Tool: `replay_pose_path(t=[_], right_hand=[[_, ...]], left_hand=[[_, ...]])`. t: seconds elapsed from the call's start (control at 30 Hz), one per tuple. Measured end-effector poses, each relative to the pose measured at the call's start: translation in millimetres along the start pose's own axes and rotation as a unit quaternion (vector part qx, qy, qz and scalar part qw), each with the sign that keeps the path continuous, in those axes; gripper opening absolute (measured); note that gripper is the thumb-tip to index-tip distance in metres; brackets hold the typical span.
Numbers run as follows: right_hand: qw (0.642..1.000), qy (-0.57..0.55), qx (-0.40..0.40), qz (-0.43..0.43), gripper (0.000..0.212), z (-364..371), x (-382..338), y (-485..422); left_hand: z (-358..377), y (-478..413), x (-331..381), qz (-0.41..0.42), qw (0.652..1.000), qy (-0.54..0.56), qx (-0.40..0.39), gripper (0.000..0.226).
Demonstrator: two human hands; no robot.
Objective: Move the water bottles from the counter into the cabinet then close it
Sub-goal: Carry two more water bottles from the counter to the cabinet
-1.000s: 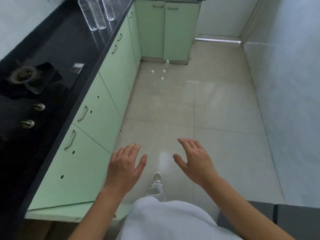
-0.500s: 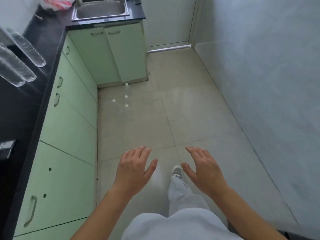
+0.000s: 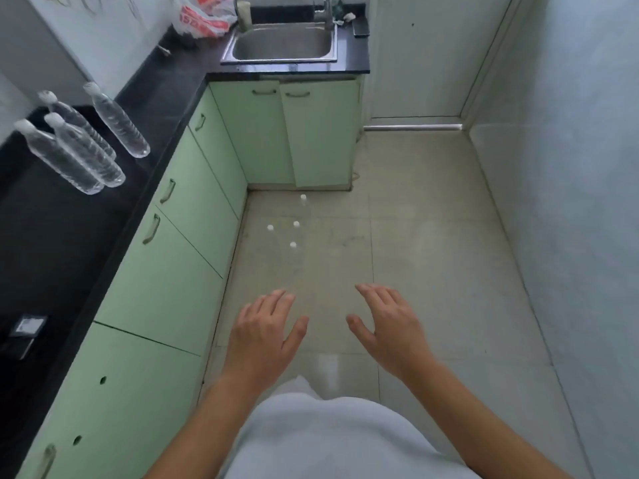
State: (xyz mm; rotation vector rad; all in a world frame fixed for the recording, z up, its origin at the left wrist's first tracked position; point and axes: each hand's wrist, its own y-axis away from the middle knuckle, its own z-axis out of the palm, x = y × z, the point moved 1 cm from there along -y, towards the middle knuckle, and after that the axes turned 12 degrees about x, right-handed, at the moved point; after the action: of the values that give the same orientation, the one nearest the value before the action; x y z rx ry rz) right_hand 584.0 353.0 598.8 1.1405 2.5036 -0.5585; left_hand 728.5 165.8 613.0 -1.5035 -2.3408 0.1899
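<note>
Four clear plastic water bottles [image 3: 84,150] with white caps, standing close together on black worktop [image 3: 69,236], far left. Well apart from both grips. Left grip [image 3: 262,335] and right grip [image 3: 390,326] fingers spread, palms down, holding nothing, hovering over floor [image 3: 432,236] beside shut pale green cabinet doors [image 3: 166,292]. Four more white-capped floor bottles [image 3: 293,245] ahead of grips.

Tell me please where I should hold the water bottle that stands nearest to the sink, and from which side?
Probably wrap the left hand round the mid-body of that bottle, below its white cap, coming from the front edge of the counter. It stands upright, apart from the other three bottles, and its round side faces the aisle unblocked.
</note>
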Motion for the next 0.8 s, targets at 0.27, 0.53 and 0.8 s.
replay_pose_path(t=[0.27, 0.53, 0.8], right_hand=[[0.999, 0.0, -0.019, -0.027, 0.061, 42, 16, -132], [0.999, 0.038, 0.011, 0.036, 0.061, 39, 55, -246], [0.997, 0.027, 0.025, 0.066, 0.06, 47, 87, -347]], left_hand=[[51, -107, -46, -0.033, 0.999, -0.016, -0.02, 0.057], [99, -269, -53, 0.059, 0.998, 0.029, -0.016, 0.056], [135, -396, -61, 0.1, 0.994, 0.04, -0.001, 0.056]])
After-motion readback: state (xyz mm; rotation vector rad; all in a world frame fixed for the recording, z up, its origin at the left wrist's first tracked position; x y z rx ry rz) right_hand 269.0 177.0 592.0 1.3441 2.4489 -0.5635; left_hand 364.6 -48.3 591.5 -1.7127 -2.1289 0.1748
